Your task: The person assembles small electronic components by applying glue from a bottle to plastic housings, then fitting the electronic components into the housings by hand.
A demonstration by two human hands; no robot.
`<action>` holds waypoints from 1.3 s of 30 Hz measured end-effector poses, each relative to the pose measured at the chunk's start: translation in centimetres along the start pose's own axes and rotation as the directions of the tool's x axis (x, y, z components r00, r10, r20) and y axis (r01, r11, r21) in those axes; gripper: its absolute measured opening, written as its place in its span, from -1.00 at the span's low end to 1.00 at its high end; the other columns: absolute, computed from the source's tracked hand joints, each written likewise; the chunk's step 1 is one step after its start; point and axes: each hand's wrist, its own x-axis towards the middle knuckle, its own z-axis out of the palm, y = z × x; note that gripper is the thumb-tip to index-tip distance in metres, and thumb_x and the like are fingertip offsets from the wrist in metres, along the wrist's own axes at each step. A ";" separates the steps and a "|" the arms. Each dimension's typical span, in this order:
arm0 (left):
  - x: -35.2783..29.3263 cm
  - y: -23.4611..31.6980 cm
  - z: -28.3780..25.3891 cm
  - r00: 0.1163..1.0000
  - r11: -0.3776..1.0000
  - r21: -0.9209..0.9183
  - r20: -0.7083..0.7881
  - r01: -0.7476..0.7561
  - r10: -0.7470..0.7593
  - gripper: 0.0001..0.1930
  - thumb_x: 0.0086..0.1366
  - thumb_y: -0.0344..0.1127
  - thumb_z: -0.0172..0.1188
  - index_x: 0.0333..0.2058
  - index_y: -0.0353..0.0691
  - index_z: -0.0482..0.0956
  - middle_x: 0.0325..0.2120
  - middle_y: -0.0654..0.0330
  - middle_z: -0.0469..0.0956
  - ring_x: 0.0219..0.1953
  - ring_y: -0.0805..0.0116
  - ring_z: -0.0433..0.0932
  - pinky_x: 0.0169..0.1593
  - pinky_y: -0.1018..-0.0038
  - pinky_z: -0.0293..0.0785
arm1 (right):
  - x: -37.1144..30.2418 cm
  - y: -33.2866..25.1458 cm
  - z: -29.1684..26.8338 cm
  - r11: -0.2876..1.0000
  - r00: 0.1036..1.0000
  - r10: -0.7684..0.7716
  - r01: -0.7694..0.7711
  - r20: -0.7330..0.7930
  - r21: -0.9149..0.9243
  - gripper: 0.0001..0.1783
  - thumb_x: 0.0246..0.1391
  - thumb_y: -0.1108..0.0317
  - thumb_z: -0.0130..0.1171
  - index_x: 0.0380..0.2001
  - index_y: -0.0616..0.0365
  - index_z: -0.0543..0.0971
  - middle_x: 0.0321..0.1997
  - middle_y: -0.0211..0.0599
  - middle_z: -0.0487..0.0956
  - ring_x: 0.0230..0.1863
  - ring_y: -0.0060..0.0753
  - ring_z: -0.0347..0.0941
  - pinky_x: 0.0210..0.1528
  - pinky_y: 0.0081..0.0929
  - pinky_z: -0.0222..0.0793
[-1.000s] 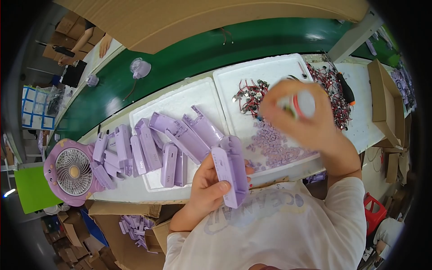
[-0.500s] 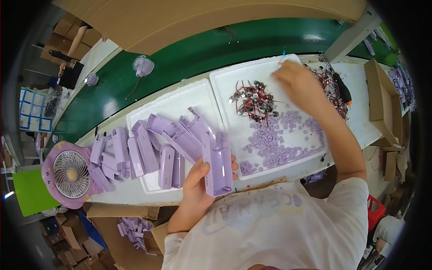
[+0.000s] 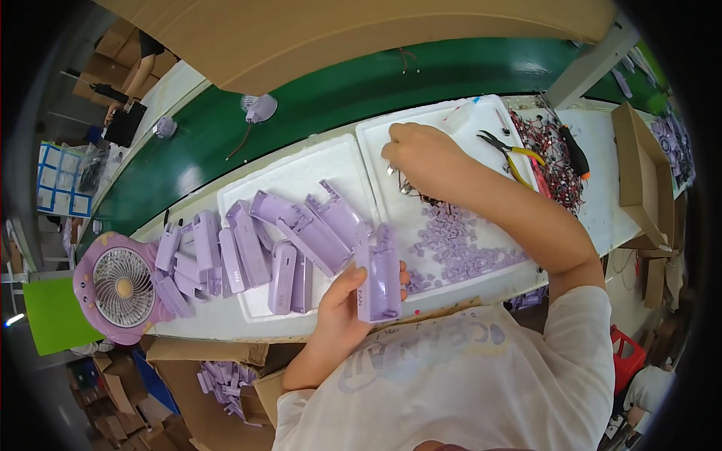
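My left hand (image 3: pixel 340 302) grips a hollow light-purple plastic housing (image 3: pixel 382 274) upright near my chest, its open side showing, thumb on one side and fingertips round the other. My right hand (image 3: pixel 427 159) is over the pile of small wired parts (image 3: pixel 410 188) on the right white foam tray (image 3: pixel 372 139), covering most of it. Its fingers are bent and bunched together, and whatever they pinch is hidden. Small purple plastic pieces (image 3: pixel 466 252) lie spread nearer me in that tray. More purple housings (image 3: pixel 248 244) rest on the left foam tray (image 3: pixel 244 184) and beside it.
Yellow-handled pliers (image 3: pixel 519 154) lie on the right tray's far side. Beyond are a heap of red-and-black wired parts (image 3: pixel 553 161) and a black-handled tool (image 3: pixel 575 152). A pink fan (image 3: pixel 116 289) stands left. Behind runs a green conveyor belt (image 3: pixel 316 101) carrying fan heads (image 3: pixel 259 109).
My right hand has swung left from the tray's far right to the wired-parts pile, uncovering the pliers. My left hand keeps its hold on the housing. Fan heads on the belt have shifted right.
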 end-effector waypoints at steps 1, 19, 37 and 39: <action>0.0 -0.1 0.1 1.000 1.000 0.001 0.001 0.001 -0.001 -0.43 0.13 -0.22 0.04 0.08 -0.38 0.18 -0.10 -0.10 0.38 -0.04 0.08 0.40 -0.01 0.24 0.39 | 0.2 0.4 0.3 0.997 0.998 -0.069 0.069 0.012 -0.028 -0.97 -0.21 0.49 0.10 -0.61 0.22 0.49 -0.47 -0.18 0.41 -0.31 -0.15 0.38 -0.26 -0.31 0.33; 0.3 -0.1 0.1 0.999 0.999 0.005 0.035 -0.034 0.034 -0.46 0.15 -0.20 0.01 0.05 -0.42 0.20 -0.10 -0.10 0.38 -0.06 0.07 0.43 -0.02 0.22 0.40 | -4.2 -3.5 -4.8 0.266 0.970 -0.011 -0.232 0.243 0.936 -0.83 -0.03 0.53 0.12 -0.29 0.22 0.55 -0.39 -0.39 0.54 -0.35 -0.64 0.44 -0.35 -0.65 0.32; 0.2 -0.3 1.0 0.999 0.999 -0.025 0.043 -0.020 0.021 -0.45 0.17 -0.16 0.02 0.05 -0.37 0.18 -0.15 -0.10 0.42 -0.11 0.10 0.46 -0.04 0.25 0.41 | -4.5 -6.9 -4.3 0.797 0.994 -0.036 0.090 -0.103 0.597 -0.85 -0.26 0.57 0.16 -0.51 0.16 0.46 -0.49 -0.34 0.47 -0.36 -0.27 0.38 -0.35 -0.39 0.31; 0.3 -0.3 0.9 0.998 1.000 -0.008 0.055 -0.024 0.025 -0.45 0.18 -0.15 0.03 0.05 -0.38 0.17 -0.13 -0.07 0.40 -0.10 0.13 0.45 -0.03 0.26 0.41 | -4.5 -7.1 -4.3 0.810 0.992 -0.005 0.078 -0.126 0.582 -0.83 -0.28 0.59 0.16 -0.54 0.15 0.41 -0.51 -0.33 0.44 -0.39 -0.25 0.37 -0.39 -0.39 0.31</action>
